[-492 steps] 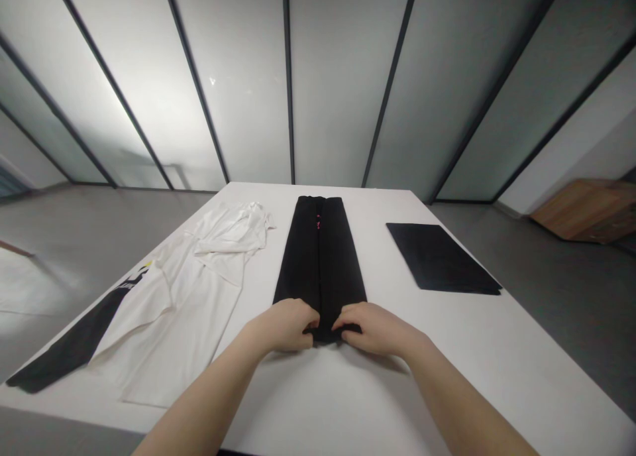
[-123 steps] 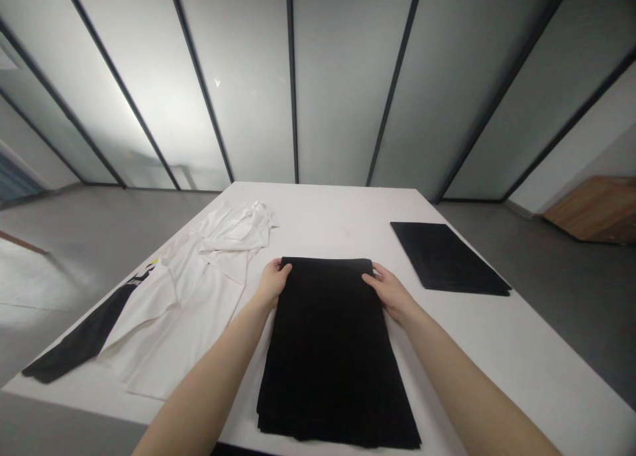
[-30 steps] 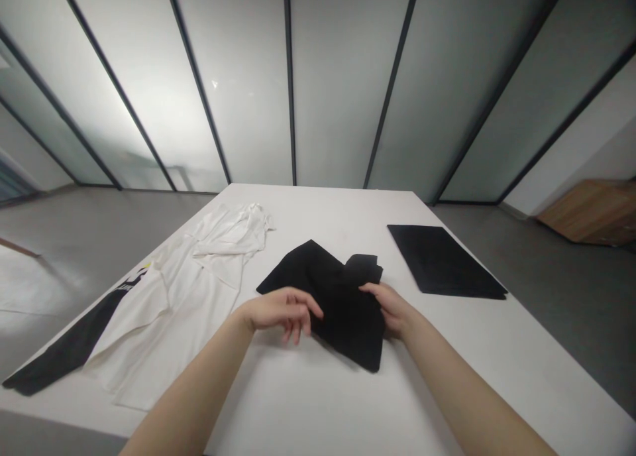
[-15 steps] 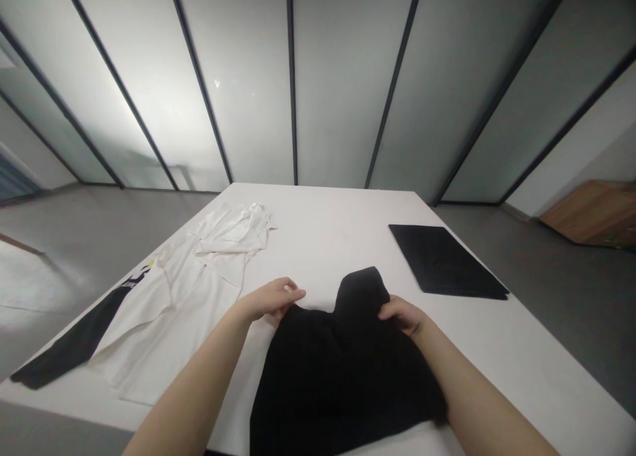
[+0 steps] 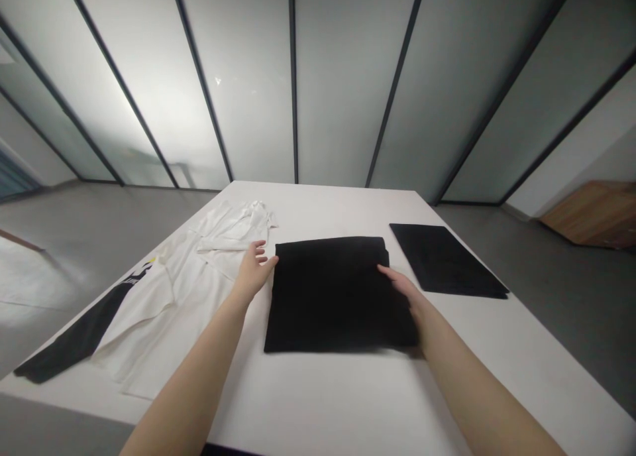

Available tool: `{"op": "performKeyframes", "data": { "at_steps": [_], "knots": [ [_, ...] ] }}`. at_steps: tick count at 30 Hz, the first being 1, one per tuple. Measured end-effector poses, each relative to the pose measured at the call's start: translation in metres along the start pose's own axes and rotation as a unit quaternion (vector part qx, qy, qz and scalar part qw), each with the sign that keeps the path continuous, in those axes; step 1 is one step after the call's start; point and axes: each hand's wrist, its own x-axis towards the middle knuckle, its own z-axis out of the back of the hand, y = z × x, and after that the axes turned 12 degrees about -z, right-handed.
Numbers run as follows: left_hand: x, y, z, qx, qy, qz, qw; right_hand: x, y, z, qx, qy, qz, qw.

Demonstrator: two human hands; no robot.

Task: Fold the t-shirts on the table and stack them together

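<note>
A black garment point(image 5: 332, 297), folded into a flat rectangle, lies in the middle of the table in front of me. My right hand point(image 5: 405, 293) grips its right side, thumb on top and the other fingers hidden beneath or behind the cloth. At the upper left corner is my left hand point(image 5: 256, 267), its fingers spread and its thumb tip at the garment's edge. Left of that hand, a white shirt point(image 5: 183, 303) is spread out and wrinkled. To the right lies a neat, flat black folded stack point(image 5: 444, 260), apart from my right hand.
The white table point(image 5: 328, 403) runs away from me toward a frosted glass wall point(image 5: 342, 85) with dark frames. Dark fabric point(image 5: 79, 337) with a white and yellow print lies along the left table edge, partly under the shirt. A wooden piece of furniture point(image 5: 591, 211) stands at the far right.
The black garment has gone from a loose shape with a raised flap to a flat rectangle, farther from me. My left hand has moved up and let go; the right still holds the cloth.
</note>
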Motion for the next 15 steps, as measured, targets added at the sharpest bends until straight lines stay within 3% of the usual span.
{"op": "performKeyframes", "data": {
  "at_steps": [1,5,8,11,15],
  "knots": [
    [0.000,0.005,-0.001,0.037,0.005,0.018,0.999,0.001,0.001,-0.003,0.011,-0.001,-0.018,1.000],
    [-0.007,0.013,-0.010,0.150,0.122,0.033,0.981,-0.004,0.002,-0.010,0.027,0.018,-0.076,0.997],
    [-0.013,0.009,-0.016,0.188,0.147,0.022,0.971,-0.012,0.000,-0.014,0.006,0.005,-0.103,0.995],
    [-0.013,0.005,-0.017,0.184,0.156,0.030,0.970,-0.019,-0.002,-0.015,-0.043,-0.004,-0.109,0.993],
    [-0.012,0.004,-0.015,0.097,0.200,0.037,0.974,-0.019,-0.009,-0.014,-0.054,0.017,-0.113,0.992]
  ]
}}
